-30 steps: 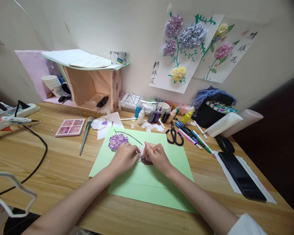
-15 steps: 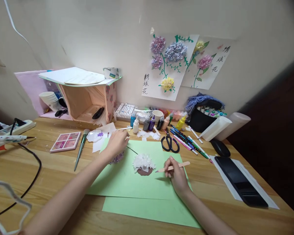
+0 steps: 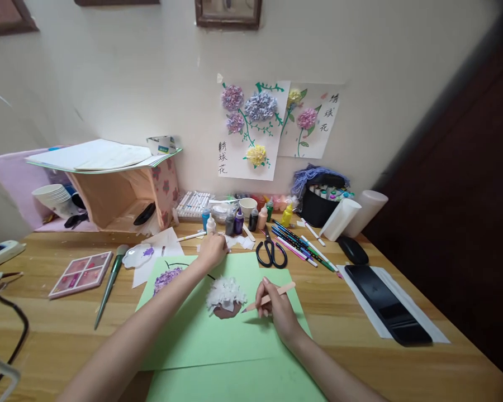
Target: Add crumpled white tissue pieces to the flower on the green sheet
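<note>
My left hand (image 3: 213, 251) reaches past the top edge of the green paper (image 3: 201, 340) to white paper scraps (image 3: 246, 242). Its fingers are curled together, and whatever they pinch is hidden. Between the fingers of my right hand (image 3: 274, 306) is a slim wooden craft stick (image 3: 285, 288), its dark pointed tip beside the white paper flower (image 3: 226, 293). That flower is a cluster of ruffled bits over a brownish-mauve round patch. A purple paper flower (image 3: 166, 280) with a dark drawn stem is partly covered by my left forearm.
Black-handled scissors (image 3: 271, 254) and several pens (image 3: 297, 243) lie to the right, near a black phone (image 3: 388, 304). Paint bottles (image 3: 238, 222) stand behind the scraps. At left are a pink palette (image 3: 80, 274), a brush (image 3: 111, 285) and a white dish (image 3: 137, 256).
The view has shifted, showing more of the upper wall. My left hand has moved rightward to the scraps, uncovering more of the purple flower. My right hand keeps the stick beside the white flower.
</note>
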`<state>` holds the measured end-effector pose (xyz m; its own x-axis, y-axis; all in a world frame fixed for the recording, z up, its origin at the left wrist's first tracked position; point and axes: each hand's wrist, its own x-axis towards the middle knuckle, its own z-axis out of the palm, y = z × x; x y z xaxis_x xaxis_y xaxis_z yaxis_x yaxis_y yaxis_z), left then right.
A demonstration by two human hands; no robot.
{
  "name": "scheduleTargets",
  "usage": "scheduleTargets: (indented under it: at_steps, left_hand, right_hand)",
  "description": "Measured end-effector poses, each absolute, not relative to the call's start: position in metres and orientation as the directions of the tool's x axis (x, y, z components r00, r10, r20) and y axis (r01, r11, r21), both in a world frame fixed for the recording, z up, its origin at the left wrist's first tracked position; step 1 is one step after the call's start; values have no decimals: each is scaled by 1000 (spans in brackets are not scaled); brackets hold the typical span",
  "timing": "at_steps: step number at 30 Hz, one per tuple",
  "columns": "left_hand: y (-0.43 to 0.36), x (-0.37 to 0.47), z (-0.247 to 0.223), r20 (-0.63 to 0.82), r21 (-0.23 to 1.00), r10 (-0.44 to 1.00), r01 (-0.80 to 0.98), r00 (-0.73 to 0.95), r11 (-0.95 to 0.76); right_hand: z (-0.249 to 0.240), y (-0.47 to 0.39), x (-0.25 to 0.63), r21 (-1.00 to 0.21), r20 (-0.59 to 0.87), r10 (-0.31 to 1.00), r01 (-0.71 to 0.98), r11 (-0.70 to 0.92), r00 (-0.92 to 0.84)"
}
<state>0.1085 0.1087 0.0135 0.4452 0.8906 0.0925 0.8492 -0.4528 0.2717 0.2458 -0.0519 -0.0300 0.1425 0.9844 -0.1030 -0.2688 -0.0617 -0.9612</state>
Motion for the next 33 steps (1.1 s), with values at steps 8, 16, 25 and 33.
scheduleTargets:
  at_steps: [8, 16, 25, 33]
  left_hand:
    - [87, 71, 26, 148, 500, 880, 734, 451, -460]
    - [26, 22, 20, 23, 896, 923, 401, 383, -189]
    - [0, 27, 17, 51, 881, 903, 406, 426, -241]
    - [-5, 24, 16, 113, 779, 845, 481, 522, -402]
  right_hand:
    - [-28, -52, 247, -969, -70, 988, -246, -34, 140]
    - [-23, -59, 242, -993, 100, 991, -53, 105, 88]
    - [-8, -57, 204, -984, 120, 984, -115, 135, 133]
    - [-21, -57, 190, -986, 122, 986, -103, 134, 116]
